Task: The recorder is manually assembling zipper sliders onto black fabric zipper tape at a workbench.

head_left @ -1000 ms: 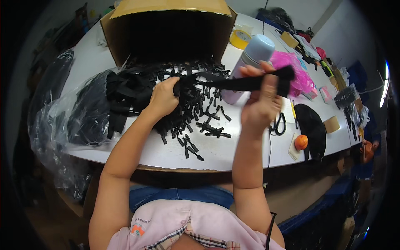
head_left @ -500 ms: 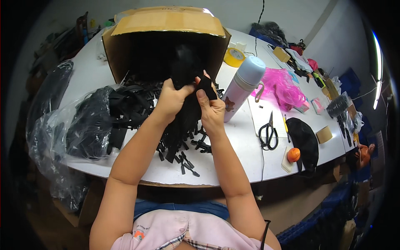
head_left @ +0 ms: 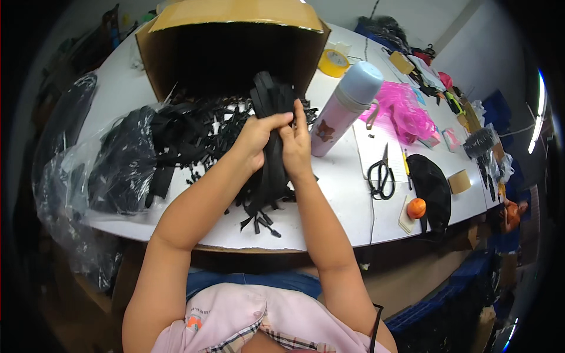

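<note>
Both hands are closed round a bundle of flat black straps (head_left: 273, 97) in the middle of the table. My left hand (head_left: 258, 138) wraps it from the left, thumb across its front. Against its right side, my right hand (head_left: 296, 146) grips it, with fingers partly hidden behind. The bundle's upper end fans out before the open cardboard box (head_left: 232, 15), and its lower part hangs down between my forearms. Small black plastic end pieces (head_left: 268, 228) lie under it near the table edge. Left of my hands spreads a heap of black straps with plastic ends (head_left: 188, 141).
A clear plastic bag (head_left: 118, 167) of black straps lies at left. On the right stand a lilac bottle (head_left: 338, 115), yellow tape roll (head_left: 333, 63), pink plastic bag (head_left: 403, 112), black scissors (head_left: 381, 179), orange round object (head_left: 416, 208) and black cloth piece (head_left: 429, 191). Another person (head_left: 514, 215) sits far right.
The straps, loose and blurred between my hands before, are now gathered into a tighter upright bundle. My hands have come closer together around it. The view has shifted slightly.
</note>
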The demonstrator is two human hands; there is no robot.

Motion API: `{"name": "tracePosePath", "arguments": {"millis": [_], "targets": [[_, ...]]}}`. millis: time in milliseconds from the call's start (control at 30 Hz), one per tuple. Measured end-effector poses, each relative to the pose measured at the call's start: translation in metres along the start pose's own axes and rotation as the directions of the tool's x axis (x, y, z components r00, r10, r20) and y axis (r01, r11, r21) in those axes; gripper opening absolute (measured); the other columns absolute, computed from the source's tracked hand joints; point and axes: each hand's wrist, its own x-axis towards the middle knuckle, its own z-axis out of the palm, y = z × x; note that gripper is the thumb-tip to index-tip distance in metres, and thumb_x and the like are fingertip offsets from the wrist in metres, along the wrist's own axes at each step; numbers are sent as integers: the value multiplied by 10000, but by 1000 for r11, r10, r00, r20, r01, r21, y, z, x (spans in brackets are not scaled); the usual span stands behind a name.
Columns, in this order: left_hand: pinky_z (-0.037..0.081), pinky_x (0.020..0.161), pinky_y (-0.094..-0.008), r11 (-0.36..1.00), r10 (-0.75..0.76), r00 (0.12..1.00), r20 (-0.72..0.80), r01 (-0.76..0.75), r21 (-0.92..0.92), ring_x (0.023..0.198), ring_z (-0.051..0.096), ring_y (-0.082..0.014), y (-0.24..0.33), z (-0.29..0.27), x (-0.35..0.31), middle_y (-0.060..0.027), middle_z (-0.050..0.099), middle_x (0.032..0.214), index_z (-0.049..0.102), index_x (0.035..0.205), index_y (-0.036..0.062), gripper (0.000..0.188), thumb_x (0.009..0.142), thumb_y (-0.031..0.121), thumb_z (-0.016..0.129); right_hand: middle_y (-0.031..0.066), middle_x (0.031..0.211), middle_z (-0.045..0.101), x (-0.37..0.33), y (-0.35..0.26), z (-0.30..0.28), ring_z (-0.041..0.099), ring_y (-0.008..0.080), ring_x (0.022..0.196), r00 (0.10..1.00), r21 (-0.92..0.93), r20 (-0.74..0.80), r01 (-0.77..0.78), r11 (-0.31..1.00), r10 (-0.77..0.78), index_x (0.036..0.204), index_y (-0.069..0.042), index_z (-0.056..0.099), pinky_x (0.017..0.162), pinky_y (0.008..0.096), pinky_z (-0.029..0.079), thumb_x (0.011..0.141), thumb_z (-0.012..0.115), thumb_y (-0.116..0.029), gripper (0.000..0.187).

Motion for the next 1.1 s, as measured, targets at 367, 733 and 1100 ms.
{"name": "tracePosePath", "arguments": {"millis": [367,733,1100], "targets": [[470,582,-243,855,388,922,-11,-355,379,650,558,-129,26,-7,2,-50,568,770,550,877,-9,298,640,92,698,87,887,571,-6,-16,5,572,153,778,842,108,316,-489,866,436,1003,41,486,715,259,472,696,663,-176,416],[506,600,-302,986,-29,999,25,33,-163,659,586,-212,28,-28,16,-162,588,820,516,906,-63,256,765,149,535,94,830,566,-7,-21,11,584,138,695,773,251,348,-622,742,530,979,47,470,624,250,497,732,628,-206,387],[497,611,-278,988,-14,996,88,27,-155,654,584,-199,28,-38,19,-127,585,722,556,862,-51,193,735,93,577,31,602,536,-7,-23,10,466,72,361,757,49,285,-624,780,588,886,-2,482,295,176,356,728,631,-278,351]]}}
